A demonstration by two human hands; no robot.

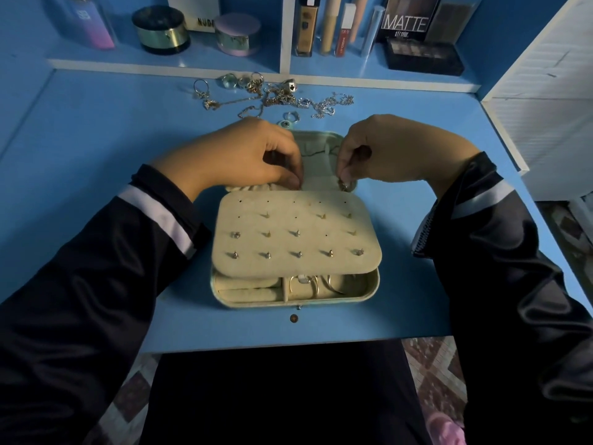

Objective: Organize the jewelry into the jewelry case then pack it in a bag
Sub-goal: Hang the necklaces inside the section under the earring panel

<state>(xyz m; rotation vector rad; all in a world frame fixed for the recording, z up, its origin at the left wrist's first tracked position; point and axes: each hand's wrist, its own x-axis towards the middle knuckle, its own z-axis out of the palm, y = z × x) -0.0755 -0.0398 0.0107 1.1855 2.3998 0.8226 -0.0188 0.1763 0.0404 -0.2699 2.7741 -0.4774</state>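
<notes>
The cream velvet jewelry case (295, 220) lies open on the blue counter (96, 133). At its far half the right hand (394, 149) pinches a small gold ring (345, 185), and the left hand (237, 155) pinches the padded ring roll (252, 188), probably parting a slot.

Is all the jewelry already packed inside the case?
No, a tangle of chains and several rings lie loose on the blue desk, beyond the open jewelry case.
</notes>
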